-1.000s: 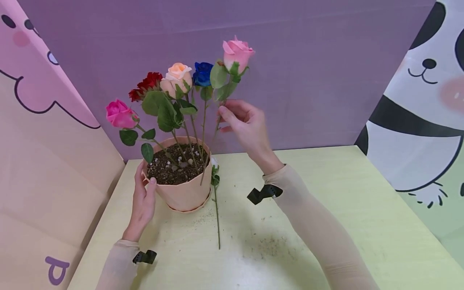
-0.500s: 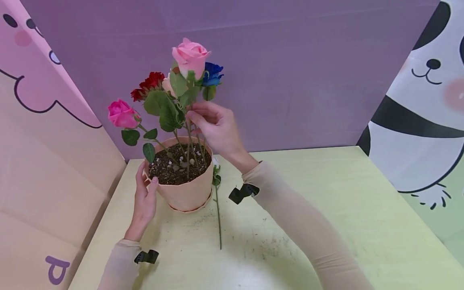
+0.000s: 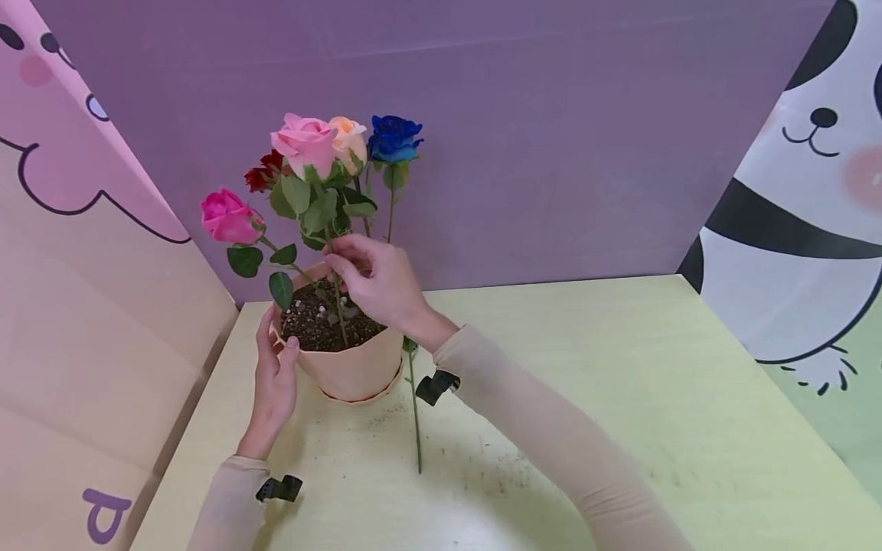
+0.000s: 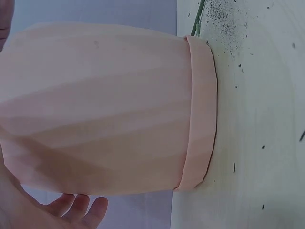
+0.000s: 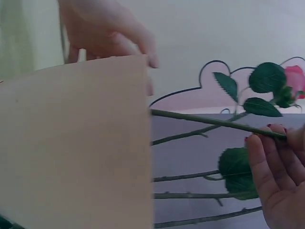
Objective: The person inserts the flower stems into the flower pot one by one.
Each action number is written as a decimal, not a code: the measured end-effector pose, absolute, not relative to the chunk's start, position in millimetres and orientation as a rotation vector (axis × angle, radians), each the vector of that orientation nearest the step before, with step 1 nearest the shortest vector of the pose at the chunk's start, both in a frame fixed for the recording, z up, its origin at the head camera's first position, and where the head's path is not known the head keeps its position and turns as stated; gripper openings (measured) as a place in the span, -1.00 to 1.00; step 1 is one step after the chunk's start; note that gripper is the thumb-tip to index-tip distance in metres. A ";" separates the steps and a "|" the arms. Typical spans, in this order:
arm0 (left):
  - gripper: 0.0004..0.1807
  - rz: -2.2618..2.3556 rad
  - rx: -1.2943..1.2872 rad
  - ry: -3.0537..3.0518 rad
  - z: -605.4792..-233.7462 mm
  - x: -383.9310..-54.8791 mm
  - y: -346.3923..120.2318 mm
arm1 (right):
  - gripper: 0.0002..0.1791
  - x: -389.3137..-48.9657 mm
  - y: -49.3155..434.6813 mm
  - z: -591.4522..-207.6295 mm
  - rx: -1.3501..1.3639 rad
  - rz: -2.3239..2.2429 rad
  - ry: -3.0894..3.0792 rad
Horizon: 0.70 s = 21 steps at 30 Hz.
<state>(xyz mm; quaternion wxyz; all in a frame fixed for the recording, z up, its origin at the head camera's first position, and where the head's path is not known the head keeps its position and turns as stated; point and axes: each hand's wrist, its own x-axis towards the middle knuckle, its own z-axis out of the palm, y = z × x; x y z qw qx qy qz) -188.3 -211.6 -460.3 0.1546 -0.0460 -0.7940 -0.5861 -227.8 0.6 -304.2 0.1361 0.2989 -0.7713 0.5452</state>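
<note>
My right hand pinches the stem of a light pink rose between thumb and fingers. Its stem runs down to the dark soil near the front of the pot; how deep it sits I cannot tell. At the pot's left side, my left hand holds the peach flowerpot, thumb at the rim and fingers along the wall. Also standing in the pot are a hot pink rose, dark red flowers, a peach rose and a blue rose.
A loose flower stem lies on the table right of the pot, its head hidden behind my right hand. Soil crumbs are scattered in front. A purple backdrop rises behind, with printed panels at both sides.
My right hand has moved left and down with the light pink rose, bringing its stem from the pot's right edge to over the soil at the front. The left hand stays on the pot.
</note>
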 end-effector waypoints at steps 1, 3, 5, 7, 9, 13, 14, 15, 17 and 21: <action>-0.25 -1.676 -0.131 -2.277 -460.1 -188.2 -211.7 | -0.77 -228.0 -0.5 -307.5 0.871 1.553 -2.234; -0.26 -1.670 -0.128 -2.279 -459.9 -187.9 -212.1 | -0.77 -228.5 -2.9 -313.5 0.875 1.517 -2.222; -0.26 -1.664 -0.120 -2.277 -459.9 -187.6 -212.7 | -0.77 -229.3 -5.8 -318.2 0.883 1.490 -2.208; -0.26 -1.664 -0.114 -2.267 -460.5 -187.5 -213.5 | -0.77 -229.6 -9.4 -321.1 0.905 1.476 -2.191; -0.26 -1.665 -0.108 -2.258 -460.9 -187.4 -214.0 | -0.77 -229.3 -12.8 -322.8 0.930 1.472 -2.183; -0.26 -1.673 -0.115 -2.251 -461.4 -187.9 -214.0 | -0.78 -227.6 -15.9 -322.3 0.935 1.426 -2.192; -0.26 -1.679 -0.118 -2.252 -461.5 -188.0 -213.6 | -0.77 -227.2 -15.7 -321.8 0.930 1.414 -2.199; -0.26 -1.681 -0.119 -2.252 -461.6 -188.0 -213.1 | -0.77 -227.2 -15.2 -321.1 0.922 1.405 -2.207; -0.26 -1.682 -0.118 -2.254 -461.9 -187.8 -212.1 | -0.75 -227.5 -13.7 -319.8 0.914 1.409 -2.225; -0.26 -1.684 -0.124 -2.250 -461.0 -188.2 -209.8 | -0.71 -227.8 -10.0 -317.2 0.884 1.515 -2.244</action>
